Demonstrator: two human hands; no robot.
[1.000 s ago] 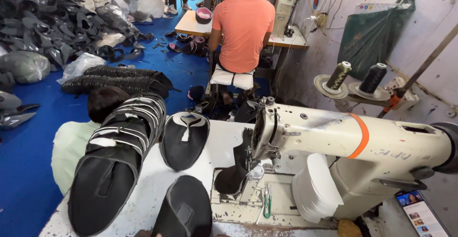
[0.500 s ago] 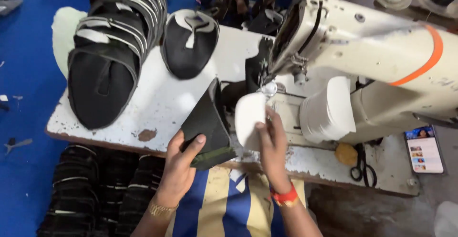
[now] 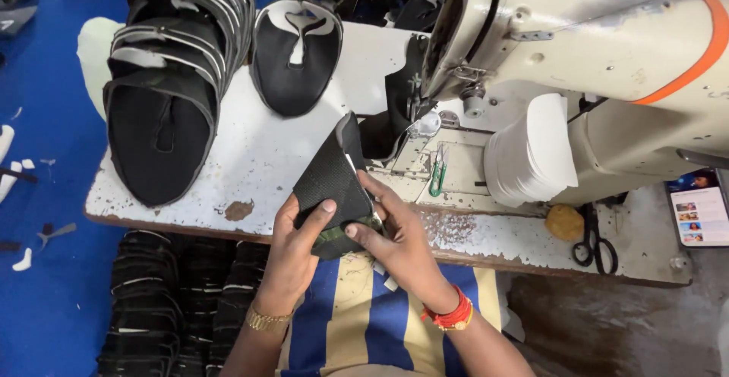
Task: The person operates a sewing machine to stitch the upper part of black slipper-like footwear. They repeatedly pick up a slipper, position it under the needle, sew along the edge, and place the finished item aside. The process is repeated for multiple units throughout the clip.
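Item: black mesh-textured fabric shoe-upper panel (image 3: pixel 332 183), held up above the near edge of the worn white painted surface (image 3: pixel 258 164), just in front of the needle area of the cream industrial sewing machine (image 3: pixel 577 50).

Grip: left hand (image 3: pixel 298 244) pinches the panel's lower edge, thumb on its face; right hand (image 3: pixel 395 236) clasps the right edge, fingers folded round it.

Handling (judged): light, soft, pliable; it bends under the fingers and is likely non-slip from its weave. Best held at the edges with both hands.

Surface: chipped and stained; carries a stack of black-and-white stitched uppers (image 3: pixel 178 81), a single black upper (image 3: pixel 295 58), green thread snips (image 3: pixel 438 170), black scissors (image 3: pixel 596 240).

Room: blue floor (image 3: pixel 45 81); further black pieces stacked below the surface.
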